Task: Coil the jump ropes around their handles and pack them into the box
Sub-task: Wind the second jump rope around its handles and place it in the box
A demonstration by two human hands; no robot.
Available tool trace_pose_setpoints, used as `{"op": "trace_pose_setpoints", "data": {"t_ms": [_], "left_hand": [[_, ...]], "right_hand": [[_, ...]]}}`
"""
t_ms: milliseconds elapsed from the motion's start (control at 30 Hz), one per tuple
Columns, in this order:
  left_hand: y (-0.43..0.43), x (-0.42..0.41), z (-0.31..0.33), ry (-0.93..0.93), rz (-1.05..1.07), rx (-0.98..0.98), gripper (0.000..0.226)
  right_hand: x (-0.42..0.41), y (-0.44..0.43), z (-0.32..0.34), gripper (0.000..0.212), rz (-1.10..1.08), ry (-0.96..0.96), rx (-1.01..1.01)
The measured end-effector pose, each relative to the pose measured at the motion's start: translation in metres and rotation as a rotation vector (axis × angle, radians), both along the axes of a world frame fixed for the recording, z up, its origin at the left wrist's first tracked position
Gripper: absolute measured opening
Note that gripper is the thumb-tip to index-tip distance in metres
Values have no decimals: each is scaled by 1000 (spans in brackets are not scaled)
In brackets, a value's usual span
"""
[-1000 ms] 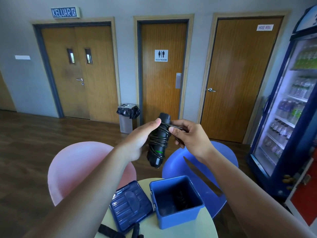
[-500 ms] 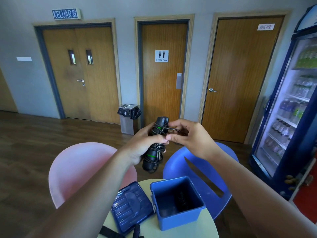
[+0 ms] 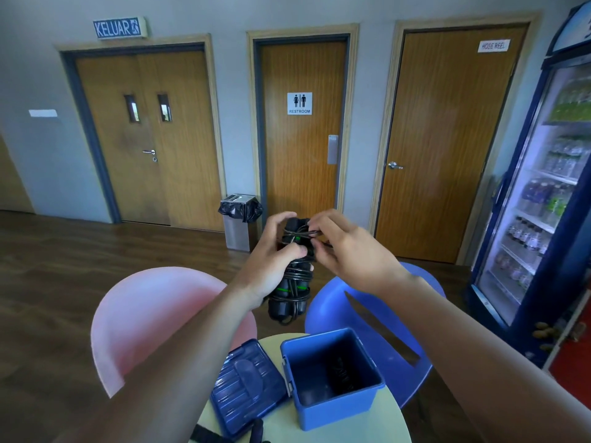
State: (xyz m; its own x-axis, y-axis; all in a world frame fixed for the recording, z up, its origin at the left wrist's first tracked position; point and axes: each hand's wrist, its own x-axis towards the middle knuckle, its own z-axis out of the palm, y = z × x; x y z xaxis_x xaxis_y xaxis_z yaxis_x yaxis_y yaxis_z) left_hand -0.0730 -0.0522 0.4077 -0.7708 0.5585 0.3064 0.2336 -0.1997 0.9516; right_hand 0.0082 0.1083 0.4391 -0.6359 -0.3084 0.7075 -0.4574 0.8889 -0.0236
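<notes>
1. The left hand is still gripping the jump rope bundle, fingers closed round its handles, now more upright than before.
2. The right hand is pinching the cord at the top, fingers closed.
3. The bundle is hanging above the open box on the bench.

Pink chair, blue chair, fridge

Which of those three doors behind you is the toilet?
The middle door, the single one with the white RESTROOM sign. The double doors on its left sit under a KELUAR sign; the right-hand door says HOSE REEL.
</notes>
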Motion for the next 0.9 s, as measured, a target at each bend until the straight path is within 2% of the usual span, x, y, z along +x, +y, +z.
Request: {"op": "trace_pose_setpoints", "data": {"t_ms": [100, 233, 433, 533, 633, 767, 900], "left_hand": [[-3, 5, 5, 98, 21, 8, 56], [-13, 8, 11, 132, -40, -39, 65], [-17, 16, 16, 222, -32, -55, 36], [-18, 22, 25, 297, -14, -94, 41], [-21, 27, 29, 445, 8, -192, 45], [-23, 31, 26, 521, 34, -244, 45], [-24, 34, 22, 587, 75, -251, 49]], "right_hand": [[1, -3, 1, 29, -16, 33, -22], [4, 0, 7, 19, 16, -13, -140], [11, 5, 27, 9, 42, -139, -339], [16, 3, 30, 11, 65, -201, -402], [18, 8, 33, 15, 77, -365, -509], [25, 18, 35, 12, 161, -673, -635], [30, 23, 33, 9, 188, -795, -627]]}}
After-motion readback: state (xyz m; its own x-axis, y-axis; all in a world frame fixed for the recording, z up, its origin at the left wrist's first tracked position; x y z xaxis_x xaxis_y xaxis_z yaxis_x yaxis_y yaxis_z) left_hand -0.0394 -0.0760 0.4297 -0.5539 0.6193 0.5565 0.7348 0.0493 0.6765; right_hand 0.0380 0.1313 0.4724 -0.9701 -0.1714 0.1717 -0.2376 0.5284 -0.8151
